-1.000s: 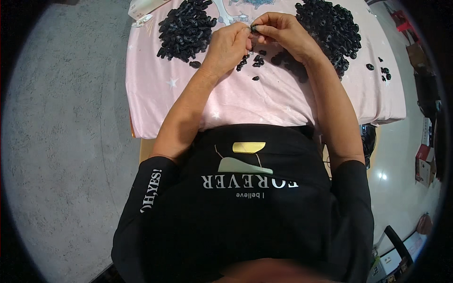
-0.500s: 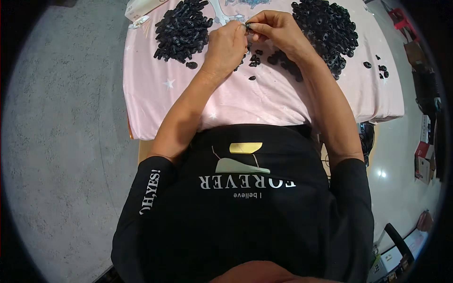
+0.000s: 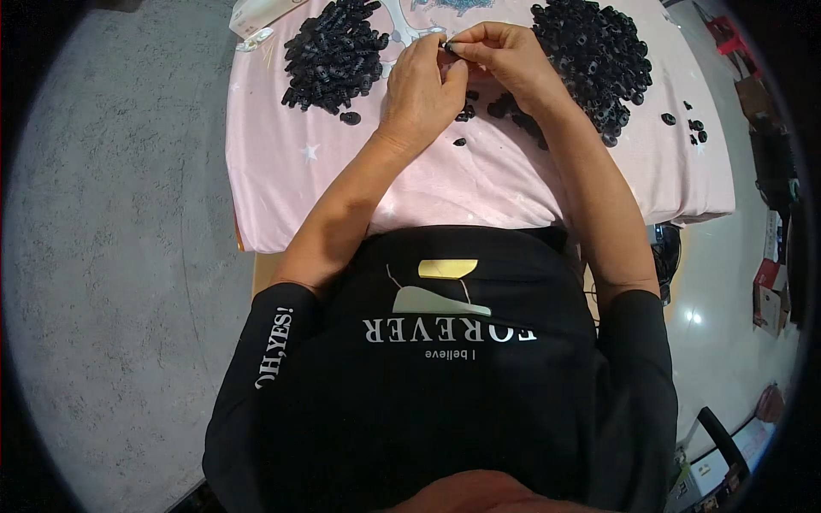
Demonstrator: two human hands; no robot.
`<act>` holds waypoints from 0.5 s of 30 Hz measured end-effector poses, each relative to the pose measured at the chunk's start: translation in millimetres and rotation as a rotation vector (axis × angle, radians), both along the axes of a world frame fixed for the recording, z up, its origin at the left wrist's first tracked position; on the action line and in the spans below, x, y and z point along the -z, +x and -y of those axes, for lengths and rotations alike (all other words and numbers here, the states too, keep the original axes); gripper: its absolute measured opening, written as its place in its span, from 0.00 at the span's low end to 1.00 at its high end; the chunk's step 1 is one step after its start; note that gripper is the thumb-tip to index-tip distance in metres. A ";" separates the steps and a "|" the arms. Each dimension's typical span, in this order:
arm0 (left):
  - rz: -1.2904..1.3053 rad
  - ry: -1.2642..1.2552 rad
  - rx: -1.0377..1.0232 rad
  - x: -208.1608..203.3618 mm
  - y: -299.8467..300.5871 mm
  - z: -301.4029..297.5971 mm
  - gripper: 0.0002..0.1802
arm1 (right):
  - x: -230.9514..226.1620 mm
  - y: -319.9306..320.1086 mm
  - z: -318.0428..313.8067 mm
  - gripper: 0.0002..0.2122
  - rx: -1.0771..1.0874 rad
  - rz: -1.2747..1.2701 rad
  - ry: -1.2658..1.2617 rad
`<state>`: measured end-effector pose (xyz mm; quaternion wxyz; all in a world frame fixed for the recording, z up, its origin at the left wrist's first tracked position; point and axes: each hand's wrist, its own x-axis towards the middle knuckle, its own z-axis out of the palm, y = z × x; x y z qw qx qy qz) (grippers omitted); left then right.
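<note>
Between my two hands is a small black plastic part (image 3: 448,47), largely covered by fingertips. The thumb and index finger of my right hand (image 3: 511,67) pinch it. The fingers of my left hand (image 3: 421,96) are curled at its other side, the thumb lifted a little away. Left of my left hand lies a heap of black ridged pieces (image 3: 332,58). A larger heap of black round pieces with holes (image 3: 599,64) lies beyond and right of my right hand. Several small black bits (image 3: 466,112) sit on the cloth beneath my hands.
A pink star-patterned cloth (image 3: 291,184) covers the table. One black piece (image 3: 350,118) lies apart by the left heap, several more (image 3: 698,128) at the right. A white box (image 3: 261,13) stands at the far left corner. Boxes (image 3: 770,299) stand on the floor at right.
My left hand has turned and its thumb has come away from the small black part, moving nearer to me. My right hand keeps its pinch in almost the same place.
</note>
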<state>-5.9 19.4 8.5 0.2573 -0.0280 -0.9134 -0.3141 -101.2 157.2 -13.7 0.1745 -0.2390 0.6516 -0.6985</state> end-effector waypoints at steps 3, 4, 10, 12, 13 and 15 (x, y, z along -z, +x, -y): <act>-0.054 -0.047 -0.009 3.1 -1.9 0.7 0.17 | -0.1 -1.0 -0.1 0.07 -0.003 -0.006 0.023; -0.052 -0.016 -0.010 4.0 -2.6 1.4 0.17 | 0.1 -1.4 -0.1 0.07 -0.006 -0.006 0.024; -0.076 0.029 0.000 3.1 -2.8 0.9 0.15 | 0.1 0.4 1.0 0.07 -0.024 0.063 -0.028; -0.092 0.029 0.004 3.5 -3.3 1.9 0.15 | -0.8 0.1 1.5 0.07 -0.013 0.059 -0.004; -0.096 -0.001 0.000 3.4 -3.4 2.6 0.14 | -1.6 0.2 1.5 0.07 -0.002 0.056 0.020; -0.099 -0.032 -0.005 2.9 -3.4 2.8 0.13 | -3.1 1.7 0.9 0.08 -0.002 0.031 0.018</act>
